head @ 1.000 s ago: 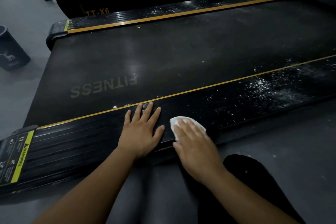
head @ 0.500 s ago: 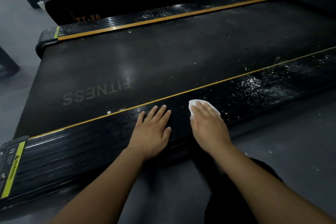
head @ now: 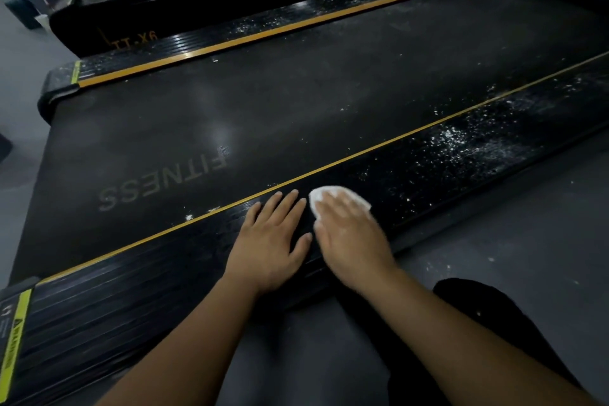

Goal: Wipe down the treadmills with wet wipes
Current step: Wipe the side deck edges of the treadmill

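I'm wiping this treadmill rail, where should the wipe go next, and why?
Probably slide the right hand and wipe rightward along the rail: white specks lie thick there, while the stretch by the left hand looks clean.

The scene is dim and bluish-grey, with low contrast. Pale glare patches lie on the treadmill belt (head: 224,135) at centre, and bright streaks on the glossy side rail (head: 178,39) at upper left. The right hand (head: 352,234) is smeared by motion blur, while the left hand (head: 273,241) looks sharper. Straight edges bow toward the frame's corners.
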A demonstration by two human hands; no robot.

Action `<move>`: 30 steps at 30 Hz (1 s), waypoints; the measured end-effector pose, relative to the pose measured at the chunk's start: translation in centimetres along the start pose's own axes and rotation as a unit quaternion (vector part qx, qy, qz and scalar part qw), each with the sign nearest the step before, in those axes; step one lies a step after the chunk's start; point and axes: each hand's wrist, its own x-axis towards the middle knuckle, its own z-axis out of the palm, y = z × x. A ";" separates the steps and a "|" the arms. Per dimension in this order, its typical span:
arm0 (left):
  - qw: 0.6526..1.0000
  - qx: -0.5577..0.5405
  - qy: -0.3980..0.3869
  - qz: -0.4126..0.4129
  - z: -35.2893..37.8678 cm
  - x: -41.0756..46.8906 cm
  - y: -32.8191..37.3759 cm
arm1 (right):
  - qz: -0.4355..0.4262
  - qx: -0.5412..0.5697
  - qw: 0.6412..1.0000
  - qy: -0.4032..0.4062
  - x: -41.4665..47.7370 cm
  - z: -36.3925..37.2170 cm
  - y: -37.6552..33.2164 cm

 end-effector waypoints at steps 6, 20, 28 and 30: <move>1.000 0.001 0.002 0.001 0.1 0.0 -0.1 | 0.031 -0.011 0.999 0.040 0.4 -1.0 4.2; 1.000 -0.002 0.004 -0.002 0.1 -0.1 0.1 | 0.029 -0.006 0.999 0.016 2.7 0.0 2.7; 1.000 0.007 0.002 -0.013 0.4 0.1 0.0 | 0.013 0.001 0.999 0.033 3.3 -1.3 5.4; 1.000 0.000 0.008 -0.015 0.4 0.2 0.1 | 0.047 -0.013 0.999 0.000 6.0 -0.4 5.0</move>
